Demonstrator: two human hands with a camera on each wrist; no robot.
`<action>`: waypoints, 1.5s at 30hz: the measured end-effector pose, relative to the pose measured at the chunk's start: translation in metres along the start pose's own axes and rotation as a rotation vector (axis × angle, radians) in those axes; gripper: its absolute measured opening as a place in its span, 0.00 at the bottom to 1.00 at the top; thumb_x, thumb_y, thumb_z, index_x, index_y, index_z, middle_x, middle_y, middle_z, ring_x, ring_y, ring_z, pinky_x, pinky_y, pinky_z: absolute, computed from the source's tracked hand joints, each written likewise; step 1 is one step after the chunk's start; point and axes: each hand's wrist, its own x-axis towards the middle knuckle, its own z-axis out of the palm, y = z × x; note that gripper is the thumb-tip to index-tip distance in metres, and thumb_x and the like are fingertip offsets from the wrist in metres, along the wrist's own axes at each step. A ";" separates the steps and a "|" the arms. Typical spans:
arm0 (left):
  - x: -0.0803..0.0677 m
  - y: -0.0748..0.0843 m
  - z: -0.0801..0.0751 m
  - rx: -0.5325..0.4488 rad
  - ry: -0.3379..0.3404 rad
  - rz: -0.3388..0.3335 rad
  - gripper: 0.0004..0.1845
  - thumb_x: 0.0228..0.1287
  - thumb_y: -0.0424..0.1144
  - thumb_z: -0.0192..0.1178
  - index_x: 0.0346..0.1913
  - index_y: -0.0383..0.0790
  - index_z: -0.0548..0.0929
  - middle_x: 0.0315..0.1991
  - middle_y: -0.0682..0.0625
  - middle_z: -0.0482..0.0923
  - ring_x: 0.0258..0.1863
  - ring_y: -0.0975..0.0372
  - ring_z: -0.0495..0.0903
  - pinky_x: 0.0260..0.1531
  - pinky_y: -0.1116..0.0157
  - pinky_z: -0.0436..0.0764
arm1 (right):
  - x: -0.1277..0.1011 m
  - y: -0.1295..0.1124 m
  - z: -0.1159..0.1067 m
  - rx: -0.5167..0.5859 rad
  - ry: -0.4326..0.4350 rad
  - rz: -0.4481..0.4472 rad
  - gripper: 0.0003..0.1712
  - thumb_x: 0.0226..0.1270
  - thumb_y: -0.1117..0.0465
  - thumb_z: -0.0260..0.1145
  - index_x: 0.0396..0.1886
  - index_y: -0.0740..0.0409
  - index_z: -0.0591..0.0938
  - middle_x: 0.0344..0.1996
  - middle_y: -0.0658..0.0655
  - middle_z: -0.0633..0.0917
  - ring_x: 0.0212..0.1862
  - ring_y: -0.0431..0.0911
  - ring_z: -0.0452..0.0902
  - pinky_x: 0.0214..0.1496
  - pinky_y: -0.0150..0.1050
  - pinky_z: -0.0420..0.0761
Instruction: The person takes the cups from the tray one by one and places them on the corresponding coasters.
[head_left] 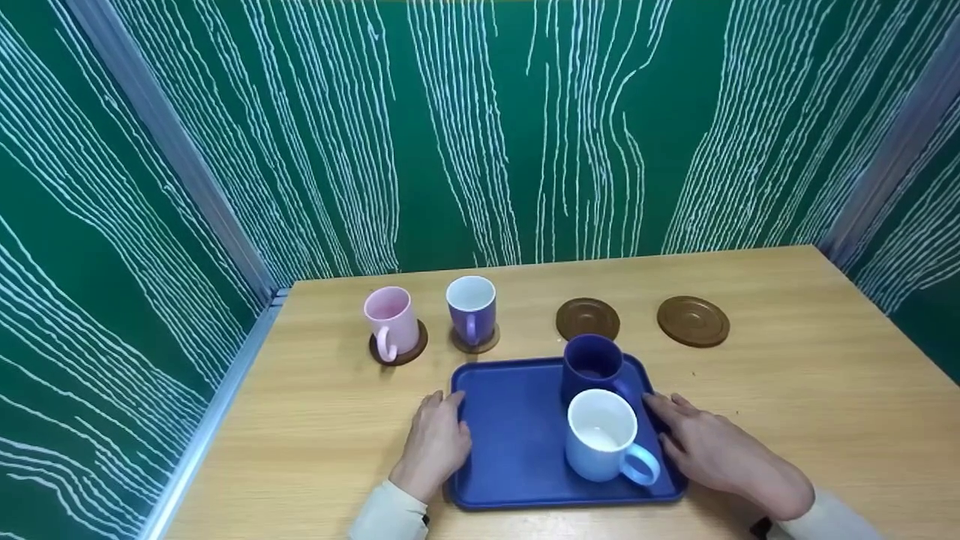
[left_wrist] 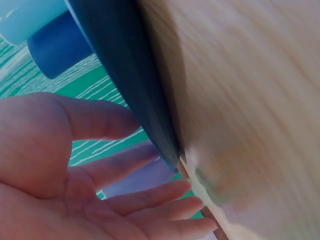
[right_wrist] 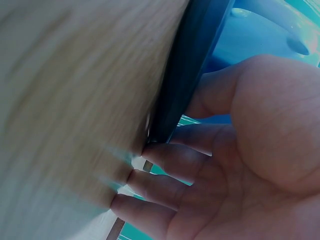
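Observation:
A blue tray (head_left: 517, 442) lies flat on the wooden table, a hand at each short side. My left hand (head_left: 435, 444) touches its left edge, thumb and forefinger at the rim and the other fingers stretched out beside it. At the right edge, my right hand (head_left: 701, 442) rests its thumb and forefinger against the rim, fingers fairly straight, tips down near the tabletop. On the tray's right half stand a light blue mug (head_left: 592, 450), handle toward the lower right, and a dark blue mug (head_left: 581, 382) behind it. Both are upright.
Behind the tray, a pink mug (head_left: 401, 330) and a purple mug (head_left: 480, 311) each stand on a round coaster. Two bare brown coasters, a middle one (head_left: 588, 319) and a right one (head_left: 693, 321), lie to their right. Green patterned panels (head_left: 525, 150) border the table.

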 end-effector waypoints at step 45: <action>0.005 -0.002 -0.001 -0.027 -0.273 -0.105 0.33 0.61 0.21 0.57 0.73 0.24 0.69 0.74 0.26 0.63 0.77 0.36 0.58 0.76 0.43 0.59 | 0.001 0.001 -0.007 0.078 -0.093 0.061 0.33 0.77 0.58 0.61 0.77 0.63 0.69 0.72 0.73 0.71 0.72 0.72 0.66 0.67 0.71 0.70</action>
